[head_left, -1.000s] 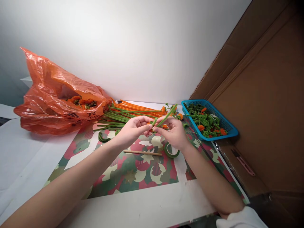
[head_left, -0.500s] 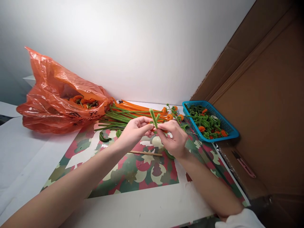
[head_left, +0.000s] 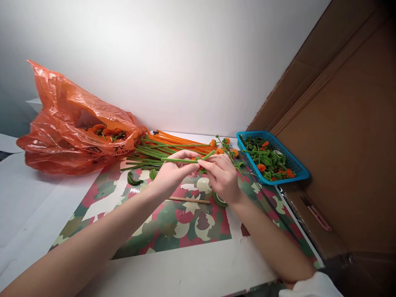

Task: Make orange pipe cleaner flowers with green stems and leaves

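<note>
Green stem (head_left: pixel 177 160) crosses the left grip (head_left: pixel 173 173), pinched by it and the right grip (head_left: pixel 225 177).

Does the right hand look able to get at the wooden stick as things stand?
Probably yes: the wooden stick lies uncovered at its right end, though the right hand seems busy pinching the green stem.

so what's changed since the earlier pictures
The longer end of the fuzzy green stem swung from upper right, through upright, to left across the left hand; the right hand still pinches it. The crinkled orange plastic bag and blue plastic mesh basket stayed put.
</note>
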Available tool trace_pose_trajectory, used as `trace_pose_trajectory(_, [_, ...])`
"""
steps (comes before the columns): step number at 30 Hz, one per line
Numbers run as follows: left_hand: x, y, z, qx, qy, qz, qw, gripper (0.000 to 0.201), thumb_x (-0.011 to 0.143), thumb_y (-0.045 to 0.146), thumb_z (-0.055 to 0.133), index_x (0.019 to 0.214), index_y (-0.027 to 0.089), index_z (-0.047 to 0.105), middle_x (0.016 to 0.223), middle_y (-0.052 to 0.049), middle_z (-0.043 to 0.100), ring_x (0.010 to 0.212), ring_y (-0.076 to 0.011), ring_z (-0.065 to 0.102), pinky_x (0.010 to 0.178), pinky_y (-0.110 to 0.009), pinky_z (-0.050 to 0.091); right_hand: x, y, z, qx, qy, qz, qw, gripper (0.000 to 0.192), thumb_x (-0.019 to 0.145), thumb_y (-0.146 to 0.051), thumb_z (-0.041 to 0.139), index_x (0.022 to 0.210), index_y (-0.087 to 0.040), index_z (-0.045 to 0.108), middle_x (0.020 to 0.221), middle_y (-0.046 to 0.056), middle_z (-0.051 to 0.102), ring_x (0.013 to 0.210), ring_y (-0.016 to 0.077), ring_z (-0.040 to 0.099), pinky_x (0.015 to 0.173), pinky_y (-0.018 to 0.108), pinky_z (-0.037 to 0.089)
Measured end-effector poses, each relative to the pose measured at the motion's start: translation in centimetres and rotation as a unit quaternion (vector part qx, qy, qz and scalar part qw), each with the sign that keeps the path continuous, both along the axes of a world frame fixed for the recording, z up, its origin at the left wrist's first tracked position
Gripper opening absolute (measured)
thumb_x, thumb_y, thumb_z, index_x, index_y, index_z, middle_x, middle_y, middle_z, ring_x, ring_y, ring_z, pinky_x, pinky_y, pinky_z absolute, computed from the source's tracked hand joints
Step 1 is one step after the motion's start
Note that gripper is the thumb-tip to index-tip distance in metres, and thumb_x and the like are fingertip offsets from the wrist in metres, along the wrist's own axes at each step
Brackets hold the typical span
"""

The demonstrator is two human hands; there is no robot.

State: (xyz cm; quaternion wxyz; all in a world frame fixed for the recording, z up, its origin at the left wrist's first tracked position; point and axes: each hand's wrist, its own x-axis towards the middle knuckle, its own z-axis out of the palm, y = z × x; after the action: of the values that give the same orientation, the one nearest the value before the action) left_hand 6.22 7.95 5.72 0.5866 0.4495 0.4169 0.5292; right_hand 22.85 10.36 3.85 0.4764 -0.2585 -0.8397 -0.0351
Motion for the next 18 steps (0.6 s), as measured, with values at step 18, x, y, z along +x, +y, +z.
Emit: trace_pose_trajectory(18, [0.1,0.19,-0.08,0.085,-0.029,0.03,0.995,0.036,0.076,0.04,0.074,0.075,0.02,0.044,0.063,0.008,0.054,0.062,-0.0094,0.06,0.062,-0.022,0.046,-0.78,-0.05,0.81,-0.161,0.19,0.049,0.967,0.009,0.082,-0.015,0.067,0.082,-0.024,0.069,0.083,0.002,0.067,0.082,0.0173,0.064,0.075,0.034,0.053])
